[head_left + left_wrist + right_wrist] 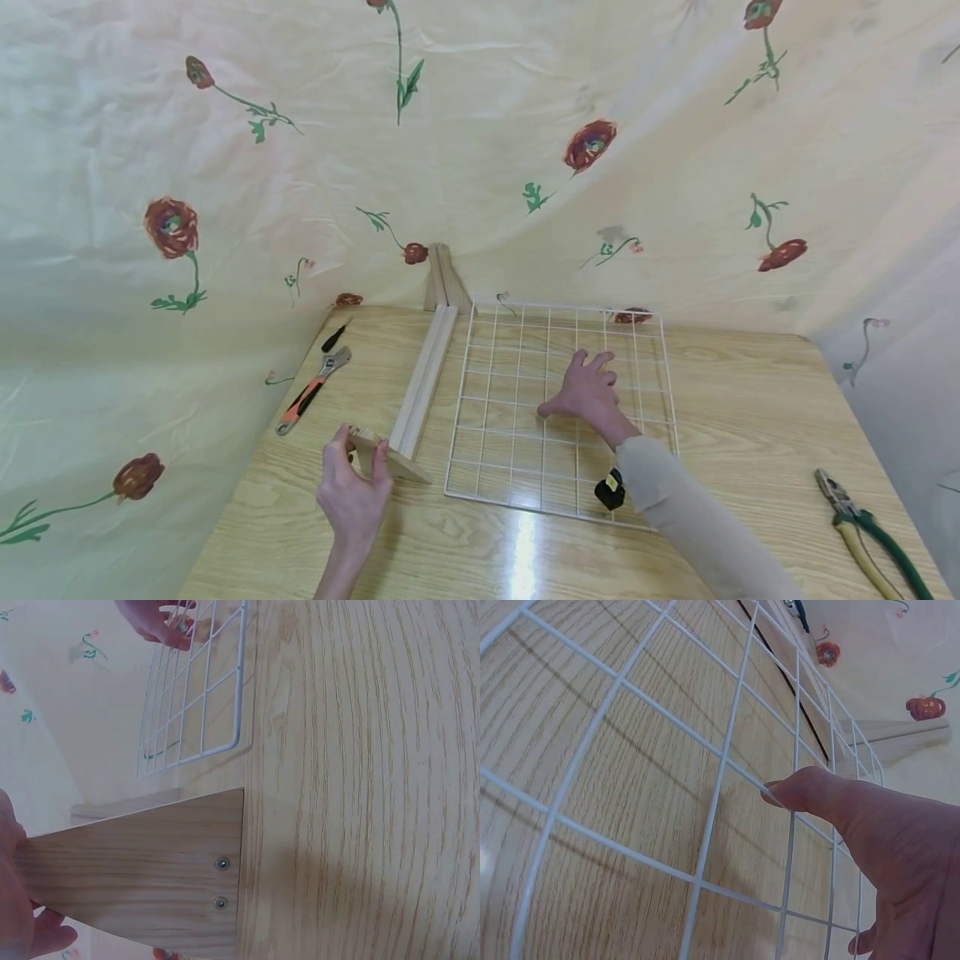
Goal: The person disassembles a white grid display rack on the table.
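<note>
My left hand [352, 492] pinches the upper edge of a tapered wooden end board [142, 862], thumb on one side and fingers on the other. Two metal screw heads [221, 883] show on its face. From that board a pale wooden rail [424, 379] runs back to a second wooden end piece [447, 283] by the curtain. Over the white wire grid [513, 433] is my right hand [588, 390], fingers spread apart. In the right wrist view the thumb [810, 789] of that hand meets a wire; its other fingers are mostly hidden.
A black tape measure [610, 490] sits by my right sleeve, at the grid's near edge. An adjustable wrench [311, 393] and a small black screwdriver [333, 337] lie on the left. Green-and-yellow pliers [862, 525] lie far right. A flowered curtain [480, 167] hangs behind the table.
</note>
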{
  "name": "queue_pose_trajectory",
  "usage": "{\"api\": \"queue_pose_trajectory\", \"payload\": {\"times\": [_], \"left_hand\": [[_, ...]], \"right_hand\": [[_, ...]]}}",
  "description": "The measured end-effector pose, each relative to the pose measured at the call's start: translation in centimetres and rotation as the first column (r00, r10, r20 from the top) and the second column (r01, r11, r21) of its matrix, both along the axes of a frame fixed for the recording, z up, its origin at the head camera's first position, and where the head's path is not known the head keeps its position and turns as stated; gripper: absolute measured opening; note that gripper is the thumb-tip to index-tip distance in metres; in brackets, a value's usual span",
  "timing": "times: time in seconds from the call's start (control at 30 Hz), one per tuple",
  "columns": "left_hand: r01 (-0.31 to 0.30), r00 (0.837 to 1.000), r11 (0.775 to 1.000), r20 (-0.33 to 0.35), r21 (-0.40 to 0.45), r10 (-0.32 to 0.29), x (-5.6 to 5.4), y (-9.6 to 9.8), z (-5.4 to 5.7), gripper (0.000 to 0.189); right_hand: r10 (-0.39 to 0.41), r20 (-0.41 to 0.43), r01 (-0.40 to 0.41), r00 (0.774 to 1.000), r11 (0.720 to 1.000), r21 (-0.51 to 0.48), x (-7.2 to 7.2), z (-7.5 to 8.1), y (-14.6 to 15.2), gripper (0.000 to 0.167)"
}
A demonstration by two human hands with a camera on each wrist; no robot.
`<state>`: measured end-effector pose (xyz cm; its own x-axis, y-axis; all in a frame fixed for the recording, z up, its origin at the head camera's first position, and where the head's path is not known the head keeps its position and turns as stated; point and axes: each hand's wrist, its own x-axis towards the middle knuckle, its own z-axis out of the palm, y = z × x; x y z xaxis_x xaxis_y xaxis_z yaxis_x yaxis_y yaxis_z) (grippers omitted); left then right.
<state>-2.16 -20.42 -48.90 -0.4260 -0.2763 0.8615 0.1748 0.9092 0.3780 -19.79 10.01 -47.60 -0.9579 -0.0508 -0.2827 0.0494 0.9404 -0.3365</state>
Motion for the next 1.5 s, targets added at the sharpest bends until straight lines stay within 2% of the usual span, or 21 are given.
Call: {"api": "queue_pose_trajectory", "payload": {"times": [0.43,0.97,1.5], "left_hand": [[0.0,1.0,1.0,0.0,-0.006,0.0,0.0,0.1,0.2,0.059],[-0.004,1.0,1.0,-0.002,-0.008,0.004,-0.1,0.0,0.0,0.06],[0.002,1.0,1.0,0.016,0.014,-0.002,0.1,0.2,0.1,0.06]], "right_hand": [[-0.013,0.027,0.012,1.0,1.0,0.019,-0.3,-0.8,-0.4,0.139],[0.028,0.028,-0.03,0.999,0.998,0.056,-0.8,-1.5,-0.3,0.138],[0.072,0.031,-0.074,0.997,0.995,0.06,-1.2,-1.5,-0.3,0.135]]}}
